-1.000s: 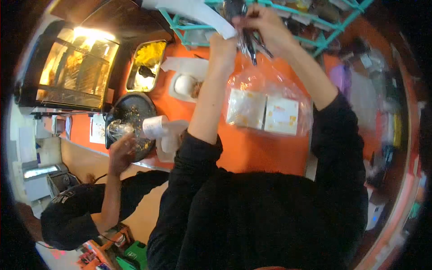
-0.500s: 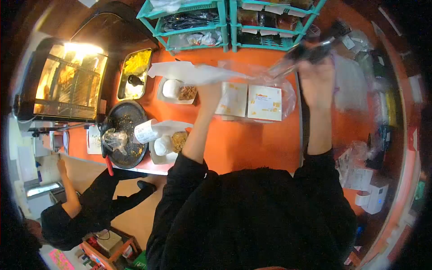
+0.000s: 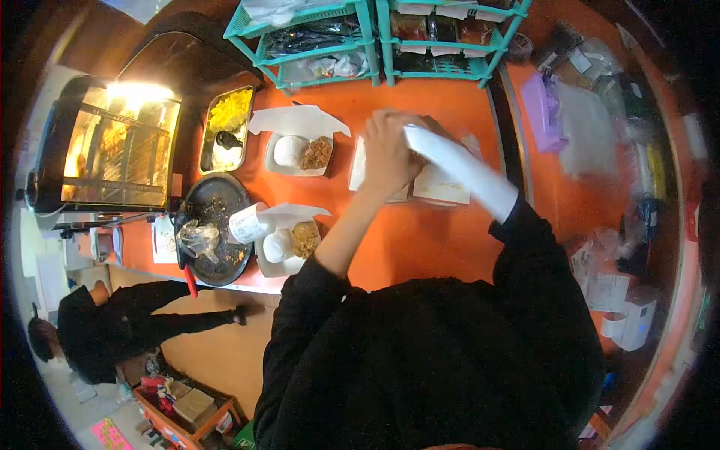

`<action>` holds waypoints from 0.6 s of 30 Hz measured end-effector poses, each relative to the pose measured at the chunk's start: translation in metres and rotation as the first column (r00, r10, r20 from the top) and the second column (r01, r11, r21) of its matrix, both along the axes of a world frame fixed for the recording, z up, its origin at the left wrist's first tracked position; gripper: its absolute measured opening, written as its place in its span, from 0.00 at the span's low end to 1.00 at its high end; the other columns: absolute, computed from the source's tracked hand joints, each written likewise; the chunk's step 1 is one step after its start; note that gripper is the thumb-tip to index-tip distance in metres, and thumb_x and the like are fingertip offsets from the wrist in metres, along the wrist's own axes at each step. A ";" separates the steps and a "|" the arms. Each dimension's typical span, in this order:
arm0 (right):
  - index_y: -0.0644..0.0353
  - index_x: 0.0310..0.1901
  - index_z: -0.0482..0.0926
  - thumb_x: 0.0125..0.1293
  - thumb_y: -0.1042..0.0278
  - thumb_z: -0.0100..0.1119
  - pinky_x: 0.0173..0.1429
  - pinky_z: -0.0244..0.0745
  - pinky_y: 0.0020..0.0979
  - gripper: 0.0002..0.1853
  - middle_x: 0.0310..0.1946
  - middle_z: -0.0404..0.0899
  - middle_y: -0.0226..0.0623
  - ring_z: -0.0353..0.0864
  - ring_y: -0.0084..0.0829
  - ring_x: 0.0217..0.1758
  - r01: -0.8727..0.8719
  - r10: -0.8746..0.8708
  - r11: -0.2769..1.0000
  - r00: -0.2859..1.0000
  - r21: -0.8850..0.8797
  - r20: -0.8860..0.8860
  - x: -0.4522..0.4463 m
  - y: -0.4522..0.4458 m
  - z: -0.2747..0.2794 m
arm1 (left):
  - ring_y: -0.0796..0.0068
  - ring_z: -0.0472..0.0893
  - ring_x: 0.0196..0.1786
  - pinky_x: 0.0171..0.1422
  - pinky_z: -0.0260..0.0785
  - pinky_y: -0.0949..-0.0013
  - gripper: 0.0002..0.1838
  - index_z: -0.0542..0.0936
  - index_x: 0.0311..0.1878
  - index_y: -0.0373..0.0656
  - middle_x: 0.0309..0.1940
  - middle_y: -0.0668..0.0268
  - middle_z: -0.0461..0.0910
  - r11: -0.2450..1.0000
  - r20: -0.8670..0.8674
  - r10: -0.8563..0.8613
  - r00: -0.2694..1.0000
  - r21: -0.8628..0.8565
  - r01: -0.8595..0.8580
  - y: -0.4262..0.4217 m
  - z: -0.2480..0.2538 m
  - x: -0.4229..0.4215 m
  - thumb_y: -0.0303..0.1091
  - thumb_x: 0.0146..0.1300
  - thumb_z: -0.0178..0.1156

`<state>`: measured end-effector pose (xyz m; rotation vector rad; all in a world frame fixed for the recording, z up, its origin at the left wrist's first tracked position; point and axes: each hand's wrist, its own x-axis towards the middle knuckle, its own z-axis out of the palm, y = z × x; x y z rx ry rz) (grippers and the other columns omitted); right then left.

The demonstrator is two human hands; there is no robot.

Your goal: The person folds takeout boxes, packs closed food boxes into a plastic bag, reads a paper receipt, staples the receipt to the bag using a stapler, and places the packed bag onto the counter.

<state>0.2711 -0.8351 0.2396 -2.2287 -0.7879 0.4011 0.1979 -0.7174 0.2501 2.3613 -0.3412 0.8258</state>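
Fingers of the left hand (image 3: 387,152) are bent beside one end of a white paper strip (image 3: 469,171), by which the right hand (image 3: 430,126) is mostly hidden; either grip cannot be told. White packages (image 3: 442,190) are placed below, near the right edge of the surface (image 3: 424,244).

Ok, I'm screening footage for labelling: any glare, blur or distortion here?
Head view: glare at the top of the lit cabinet; head view: the white strip and left hand look slightly smeared; head view: fisheye curving, with dark corners.
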 end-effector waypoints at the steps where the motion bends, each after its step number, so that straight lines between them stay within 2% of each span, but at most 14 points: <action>1: 0.57 0.45 0.71 0.58 0.60 0.47 0.47 0.69 0.35 0.16 0.40 0.75 0.44 0.75 0.40 0.43 -0.099 0.064 0.972 0.984 0.212 0.165 -0.012 -0.014 0.000 | 0.54 0.66 0.41 0.45 0.61 0.61 0.29 0.62 0.45 0.38 0.32 0.53 0.66 0.991 -0.073 -0.001 0.997 -0.135 -0.009 -0.004 -0.020 0.007 0.26 0.35 0.62; 2: 0.57 0.46 0.70 0.58 0.60 0.47 0.47 0.69 0.34 0.16 0.40 0.75 0.44 0.75 0.40 0.43 -0.154 0.076 0.938 0.966 0.311 0.247 -0.011 -0.019 -0.002 | 0.56 0.69 0.38 0.43 0.62 0.61 0.28 0.60 0.46 0.38 0.30 0.54 0.68 0.964 -0.144 -0.012 0.990 -0.266 -0.027 -0.004 -0.037 0.018 0.27 0.39 0.60; 3: 0.57 0.47 0.70 0.58 0.60 0.47 0.48 0.69 0.33 0.17 0.41 0.75 0.44 0.75 0.40 0.43 -0.218 0.081 0.893 0.939 0.394 0.334 -0.011 -0.023 -0.004 | 0.60 0.70 0.33 0.39 0.64 0.64 0.22 0.62 0.44 0.38 0.27 0.57 0.70 0.813 -0.255 -0.180 0.950 -0.582 -0.002 0.004 -0.033 0.026 0.27 0.44 0.57; 4: 0.57 0.46 0.72 0.54 0.62 0.49 0.47 0.69 0.34 0.17 0.39 0.75 0.46 0.75 0.40 0.41 -0.199 0.134 0.945 0.959 0.259 0.249 0.006 -0.021 -0.013 | 0.67 0.71 0.27 0.33 0.64 0.69 0.14 0.65 0.39 0.38 0.26 0.61 0.72 0.394 -0.253 -0.422 0.870 -0.916 -0.076 0.010 -0.032 0.024 0.27 0.49 0.53; 5: 0.57 0.44 0.73 0.50 0.65 0.52 0.46 0.69 0.35 0.17 0.37 0.75 0.48 0.76 0.41 0.40 -0.190 0.172 0.975 0.973 0.118 0.154 0.026 -0.018 -0.024 | 0.74 0.72 0.22 0.28 0.64 0.74 0.05 0.67 0.35 0.39 0.24 0.64 0.75 -0.165 -0.143 -0.501 0.854 -0.953 -0.256 0.014 -0.019 0.020 0.26 0.54 0.50; 6: 0.58 0.42 0.75 0.46 0.67 0.54 0.46 0.70 0.36 0.18 0.35 0.75 0.50 0.76 0.41 0.38 -0.193 0.194 0.981 0.980 -0.025 0.050 0.042 -0.015 -0.038 | 0.74 0.72 0.22 0.28 0.64 0.74 0.05 0.67 0.35 0.39 0.24 0.64 0.75 -0.162 -0.147 -0.506 0.850 -0.952 -0.261 0.024 -0.016 0.022 0.26 0.54 0.50; 7: 0.57 0.41 0.75 0.45 0.67 0.54 0.44 0.70 0.36 0.17 0.34 0.75 0.51 0.77 0.42 0.37 -0.205 0.221 0.970 0.968 -0.127 0.121 0.055 -0.011 -0.059 | 0.76 0.72 0.24 0.27 0.63 0.75 0.03 0.68 0.32 0.40 0.25 0.64 0.75 0.188 -0.183 -0.492 0.851 -0.977 -0.101 0.037 -0.013 0.025 0.26 0.55 0.50; 8: 0.56 0.39 0.76 0.44 0.68 0.54 0.43 0.71 0.37 0.16 0.32 0.75 0.52 0.77 0.42 0.36 -0.210 0.254 0.951 0.948 -0.227 0.189 0.065 -0.006 -0.079 | 0.78 0.72 0.25 0.27 0.61 0.76 0.02 0.68 0.30 0.40 0.26 0.64 0.76 0.513 -0.210 -0.467 0.859 -0.856 0.070 0.044 -0.010 0.026 0.26 0.55 0.51; 10: 0.58 0.34 0.78 0.48 0.72 0.51 0.36 0.71 0.38 0.11 0.28 0.78 0.46 0.78 0.40 0.30 -0.149 0.198 0.964 0.955 -0.221 0.221 0.077 0.002 -0.086 | 0.79 0.72 0.26 0.25 0.58 0.77 0.06 0.67 0.31 0.42 0.25 0.64 0.75 0.229 -0.048 -0.541 0.840 -0.969 0.093 0.042 0.014 0.023 0.21 0.53 0.52; 11: 0.58 0.33 0.79 0.48 0.72 0.51 0.35 0.71 0.38 0.10 0.28 0.78 0.45 0.78 0.39 0.29 -0.072 0.127 0.927 0.983 -0.368 0.129 0.080 0.008 -0.083 | 0.69 0.75 0.32 0.36 0.67 0.72 0.13 0.67 0.37 0.39 0.30 0.58 0.74 0.067 0.021 -0.469 0.883 -0.996 0.060 0.039 0.016 0.020 0.15 0.48 0.53; 13: 0.58 0.34 0.79 0.50 0.67 0.49 0.36 0.70 0.39 0.11 0.29 0.77 0.45 0.77 0.38 0.31 -0.024 0.020 0.788 1.000 -0.615 -0.013 0.086 0.018 -0.076 | 0.69 0.75 0.33 0.37 0.67 0.72 0.14 0.66 0.36 0.41 0.31 0.59 0.74 0.029 0.041 -0.469 0.882 -0.998 0.062 0.046 0.008 0.015 0.14 0.47 0.53; 15: 0.58 0.38 0.77 0.53 0.58 0.44 0.40 0.69 0.40 0.17 0.34 0.76 0.47 0.77 0.39 0.35 -0.106 0.045 0.730 0.993 -0.675 -0.108 0.088 0.019 -0.073 | 0.69 0.75 0.35 0.37 0.67 0.72 0.15 0.66 0.36 0.42 0.32 0.60 0.74 -0.016 0.066 -0.473 0.879 -0.998 0.067 0.047 0.010 0.007 0.13 0.46 0.53; 17: 0.59 0.41 0.75 0.56 0.50 0.40 0.44 0.68 0.41 0.23 0.39 0.74 0.48 0.76 0.40 0.40 -0.216 0.114 0.715 0.974 -0.665 -0.194 0.089 0.017 -0.064 | 0.74 0.75 0.34 0.27 0.60 0.77 0.17 0.64 0.34 0.46 0.34 0.61 0.75 -0.031 0.048 -0.448 0.893 -0.999 0.037 0.049 0.013 -0.004 0.13 0.46 0.54; 18: 0.59 0.43 0.74 0.58 0.46 0.37 0.46 0.67 0.42 0.26 0.41 0.74 0.49 0.75 0.40 0.42 -0.255 0.152 0.718 0.966 -0.647 -0.212 0.089 0.015 -0.058 | 0.74 0.75 0.34 0.27 0.60 0.77 0.17 0.64 0.34 0.46 0.34 0.61 0.75 -0.033 0.050 -0.449 0.892 -0.999 0.040 0.052 0.014 -0.006 0.13 0.46 0.54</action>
